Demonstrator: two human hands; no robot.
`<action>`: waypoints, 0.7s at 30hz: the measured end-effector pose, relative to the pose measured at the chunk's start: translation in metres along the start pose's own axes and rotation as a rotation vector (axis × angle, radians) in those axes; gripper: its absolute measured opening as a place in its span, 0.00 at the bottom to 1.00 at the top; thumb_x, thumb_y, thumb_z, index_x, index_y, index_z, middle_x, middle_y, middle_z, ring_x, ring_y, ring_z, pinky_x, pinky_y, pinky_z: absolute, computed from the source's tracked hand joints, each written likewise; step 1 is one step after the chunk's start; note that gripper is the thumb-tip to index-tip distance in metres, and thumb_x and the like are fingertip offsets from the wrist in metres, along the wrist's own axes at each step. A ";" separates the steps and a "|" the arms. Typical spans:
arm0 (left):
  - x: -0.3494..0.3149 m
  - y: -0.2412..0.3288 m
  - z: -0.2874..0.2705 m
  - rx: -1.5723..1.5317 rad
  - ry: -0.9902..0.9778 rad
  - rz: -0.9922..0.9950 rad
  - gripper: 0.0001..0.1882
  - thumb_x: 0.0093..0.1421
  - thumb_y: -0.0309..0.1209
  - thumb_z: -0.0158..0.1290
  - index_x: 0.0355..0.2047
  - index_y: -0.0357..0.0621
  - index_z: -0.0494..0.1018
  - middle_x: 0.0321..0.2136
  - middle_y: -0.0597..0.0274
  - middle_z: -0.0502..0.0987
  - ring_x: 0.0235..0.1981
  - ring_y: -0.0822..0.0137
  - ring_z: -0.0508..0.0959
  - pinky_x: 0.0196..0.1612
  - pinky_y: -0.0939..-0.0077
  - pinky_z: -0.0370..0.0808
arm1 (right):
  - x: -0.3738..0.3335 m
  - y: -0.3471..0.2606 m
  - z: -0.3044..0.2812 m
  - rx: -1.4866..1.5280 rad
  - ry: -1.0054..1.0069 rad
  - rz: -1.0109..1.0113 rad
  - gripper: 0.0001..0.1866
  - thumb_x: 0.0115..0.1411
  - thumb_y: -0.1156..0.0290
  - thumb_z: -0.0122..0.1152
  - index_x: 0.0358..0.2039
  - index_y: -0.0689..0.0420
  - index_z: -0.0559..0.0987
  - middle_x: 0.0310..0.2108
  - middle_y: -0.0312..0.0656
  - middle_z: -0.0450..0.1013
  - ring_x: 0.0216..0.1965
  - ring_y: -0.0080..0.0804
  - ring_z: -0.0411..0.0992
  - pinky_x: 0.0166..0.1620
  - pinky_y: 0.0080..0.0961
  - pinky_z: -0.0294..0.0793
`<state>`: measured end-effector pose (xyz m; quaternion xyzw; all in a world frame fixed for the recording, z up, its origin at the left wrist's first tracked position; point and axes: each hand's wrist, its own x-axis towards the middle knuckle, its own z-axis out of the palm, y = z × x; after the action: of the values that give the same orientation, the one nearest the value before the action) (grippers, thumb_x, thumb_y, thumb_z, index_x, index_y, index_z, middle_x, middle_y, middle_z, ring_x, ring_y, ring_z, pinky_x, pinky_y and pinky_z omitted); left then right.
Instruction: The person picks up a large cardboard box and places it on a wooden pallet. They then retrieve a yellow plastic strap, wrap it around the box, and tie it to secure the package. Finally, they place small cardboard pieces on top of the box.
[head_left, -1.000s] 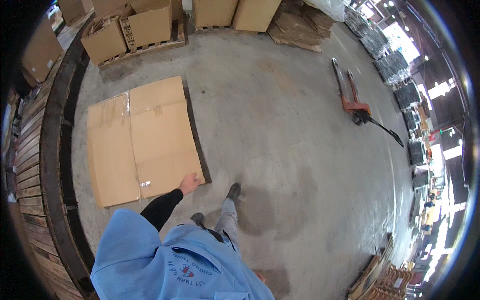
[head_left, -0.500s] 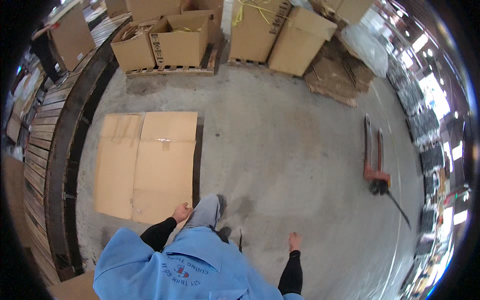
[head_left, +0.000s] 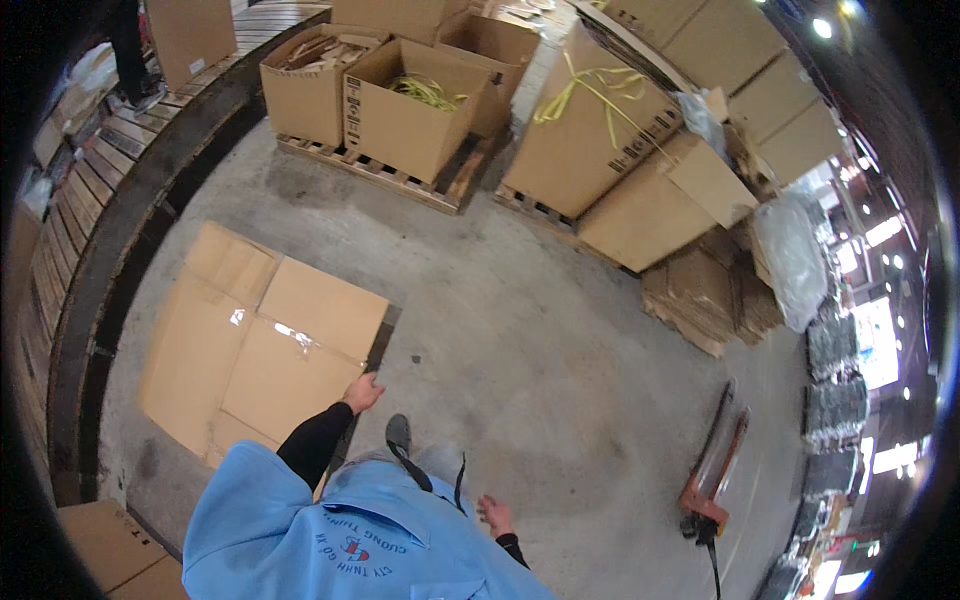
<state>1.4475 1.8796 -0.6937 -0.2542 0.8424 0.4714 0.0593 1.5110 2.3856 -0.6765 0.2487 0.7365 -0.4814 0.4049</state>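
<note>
A large flattened cardboard carton (head_left: 290, 345) lies on the concrete floor at my left, with strips of shiny clear tape across it. My left hand (head_left: 363, 392) hangs over its right edge in the view, fingers loosely bent, and no grip on the cardboard shows. Lower down and to the right, my right hand (head_left: 495, 515) is held beside my body above bare concrete, its fingers apart and nothing in them. One dark shoe (head_left: 399, 434) shows ahead of my legs.
Open cartons (head_left: 415, 120), one with yellow strapping inside, stand on a wooden pallet (head_left: 375, 175) ahead. Tall cartons (head_left: 600, 120) and stacked brown cardboard (head_left: 705, 290) are at far right. A red pallet jack (head_left: 705, 505) stands at right; a slatted conveyor (head_left: 75, 240) curves along the left.
My view has swung, so the pallets and carton appear tilted. My left hand sits farther up along the carton's edge. My right hand has come inward toward my body.
</note>
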 end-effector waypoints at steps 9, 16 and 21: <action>0.172 0.026 -0.070 -0.045 0.151 -0.218 0.34 0.60 0.45 0.55 0.54 0.23 0.67 0.41 0.31 0.78 0.46 0.45 0.80 0.49 0.59 0.76 | 0.227 -0.159 -0.034 -0.653 -0.221 -0.176 0.22 0.64 0.57 0.48 0.44 0.61 0.81 0.46 0.56 0.77 0.50 0.57 0.73 0.52 0.45 0.71; 0.198 -0.001 -0.091 -0.092 0.161 -0.649 0.39 0.58 0.43 0.57 0.60 0.22 0.63 0.48 0.34 0.77 0.51 0.46 0.78 0.53 0.62 0.74 | 0.423 -0.540 -0.041 -0.924 0.172 -0.399 0.29 0.63 0.48 0.52 0.49 0.62 0.79 0.48 0.56 0.75 0.51 0.56 0.71 0.57 0.46 0.67; 0.282 0.006 -0.086 -0.321 0.136 -0.871 0.37 0.58 0.41 0.57 0.59 0.22 0.64 0.49 0.32 0.76 0.52 0.46 0.77 0.54 0.65 0.74 | 0.447 -0.848 0.035 -0.498 0.157 -0.764 0.26 0.62 0.57 0.58 0.50 0.69 0.77 0.47 0.60 0.77 0.50 0.51 0.75 0.53 0.38 0.72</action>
<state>1.2129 1.7066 -0.7378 -0.6203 0.5758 0.5093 0.1561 0.6368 1.9930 -0.6265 -0.1099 0.8970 -0.3842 0.1889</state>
